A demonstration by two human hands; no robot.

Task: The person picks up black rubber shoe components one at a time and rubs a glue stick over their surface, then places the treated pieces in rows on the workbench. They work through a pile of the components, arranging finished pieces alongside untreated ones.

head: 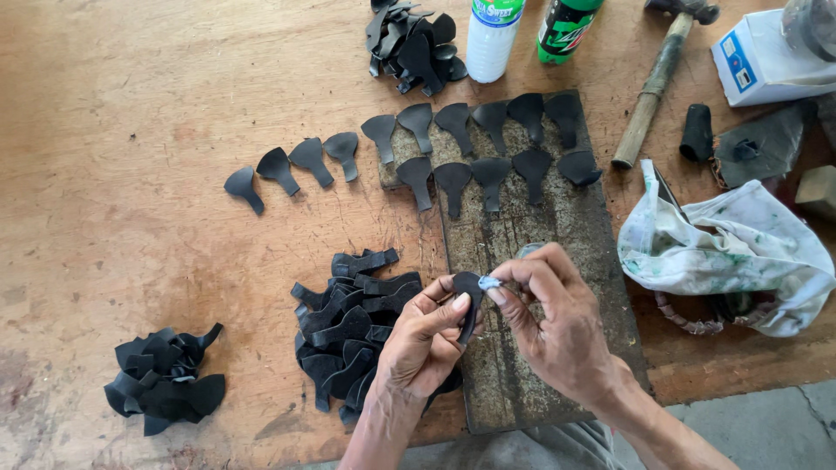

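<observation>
Wooden surface (131, 130), worn and stained, filled the view. A dark, rough board (540, 261) lay on it, running from mid-frame to the near edge. Right of the board sat a crumpled white cloth bag (740, 252) with green smears. A hammer (657, 74) lay at the far right, handle angled toward the board; beside it a white box (758, 61). Two plastic bottles (492, 39) stood at the far edge, just beside a small heap of black pieces (414, 43). A larger pile of black cut pieces (348, 326) lay just left of the board, under the left wrist; another loose clump (165, 379) sat well apart at near left. Spoon-shaped black pieces (488, 139) were laid out in two rows across the board's far end, the upper row trailing left onto the bare wood. Left hand (427, 344) was over the board's left edge, fingers pinching one black piece (468, 300) held upright. Right hand (562, 335) faced it, thumb and forefinger pressed together on a small pale blue bit (489, 283) touching the top of that piece.
</observation>
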